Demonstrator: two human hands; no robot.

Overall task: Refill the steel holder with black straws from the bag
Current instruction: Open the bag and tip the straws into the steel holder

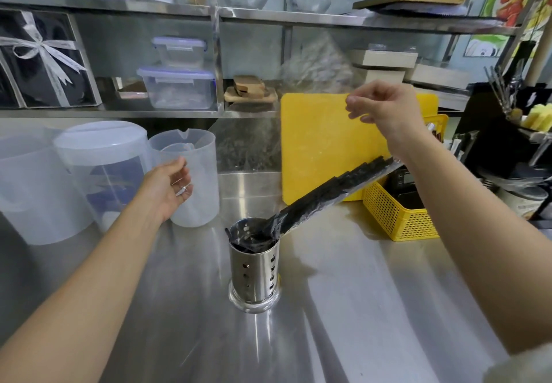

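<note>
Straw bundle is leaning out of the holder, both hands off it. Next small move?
Probably bring the right hand down to the high end of the black straws and tip them upright. Their lower ends already sit in the steel holder, but the bundle slants toward the yellow basket, with neither hand holding it.

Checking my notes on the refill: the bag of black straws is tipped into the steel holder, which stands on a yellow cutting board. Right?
Not quite. In the head view, the steel holder stands on the bare steel counter; the yellow cutting board leans behind it. The bag of black straws is indeed tipped into it.
</note>
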